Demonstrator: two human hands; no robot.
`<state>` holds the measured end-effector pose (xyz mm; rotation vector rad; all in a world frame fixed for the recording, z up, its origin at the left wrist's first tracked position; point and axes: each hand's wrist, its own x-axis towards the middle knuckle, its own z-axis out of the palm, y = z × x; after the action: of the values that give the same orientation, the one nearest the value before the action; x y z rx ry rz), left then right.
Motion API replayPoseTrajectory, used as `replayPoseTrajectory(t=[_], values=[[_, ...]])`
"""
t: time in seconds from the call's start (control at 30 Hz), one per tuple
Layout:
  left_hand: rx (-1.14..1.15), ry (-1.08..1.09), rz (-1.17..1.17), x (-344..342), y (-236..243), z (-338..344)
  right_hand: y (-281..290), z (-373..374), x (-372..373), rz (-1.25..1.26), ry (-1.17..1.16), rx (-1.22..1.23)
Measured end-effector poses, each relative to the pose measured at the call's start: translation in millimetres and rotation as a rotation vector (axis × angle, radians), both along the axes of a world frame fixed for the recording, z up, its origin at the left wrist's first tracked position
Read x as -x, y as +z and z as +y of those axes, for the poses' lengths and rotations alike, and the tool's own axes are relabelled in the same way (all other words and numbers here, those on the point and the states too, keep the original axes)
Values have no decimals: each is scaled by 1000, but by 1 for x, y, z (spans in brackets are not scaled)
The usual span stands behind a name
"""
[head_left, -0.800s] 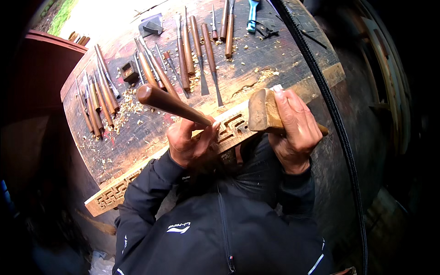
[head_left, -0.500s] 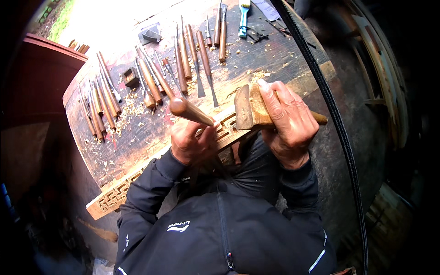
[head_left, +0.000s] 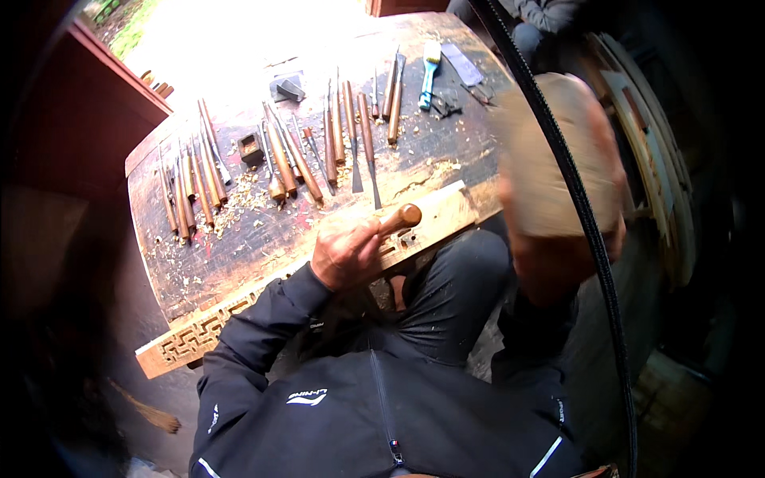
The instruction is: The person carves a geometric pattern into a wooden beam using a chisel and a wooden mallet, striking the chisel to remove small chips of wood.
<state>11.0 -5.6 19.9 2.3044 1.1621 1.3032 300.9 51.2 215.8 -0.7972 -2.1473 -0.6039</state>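
My left hand (head_left: 344, 251) is closed round a chisel (head_left: 403, 216) with a brown wooden handle, whose rounded butt points right and up. Its blade is hidden below my fist. That fist rests over a long pale board (head_left: 448, 209) with a carved fretwork pattern, which lies along the table's near edge. On the right, raised close to the camera, a wooden mallet (head_left: 558, 159) shows its blurred head. My right hand (head_left: 550, 271) grips it from behind and below, with most fingers hidden or smeared.
Rows of wood-handled carving tools (head_left: 287, 155) lie on the dark table (head_left: 263, 231) among shavings. Behind them are a small square box (head_left: 250, 149) and a blue brush (head_left: 429, 76). A black cord (head_left: 586, 199) hangs down the right. Another person (head_left: 550, 16) sits at far right.
My right hand has lifted the mallet up and right, away from the board. The chisel's handle has swung from leaning left to leaning right, still in my left hand.
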Motion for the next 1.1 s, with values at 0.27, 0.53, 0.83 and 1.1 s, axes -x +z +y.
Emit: replayPoseTrajectory(t=[0.27,0.53,0.83,1.1], values=[[-136,6,16,-5,-3,9,26,-9,41,-114,-145,-52],[350,58,-555,-1,-12,10,-21,-29,-4,319,26,269],[230,-9,-323,7,-11,4,-29,-35,-8,342,118,484],[227,-44,-202,5,-1,7,-21,-23,12,324,92,331]])
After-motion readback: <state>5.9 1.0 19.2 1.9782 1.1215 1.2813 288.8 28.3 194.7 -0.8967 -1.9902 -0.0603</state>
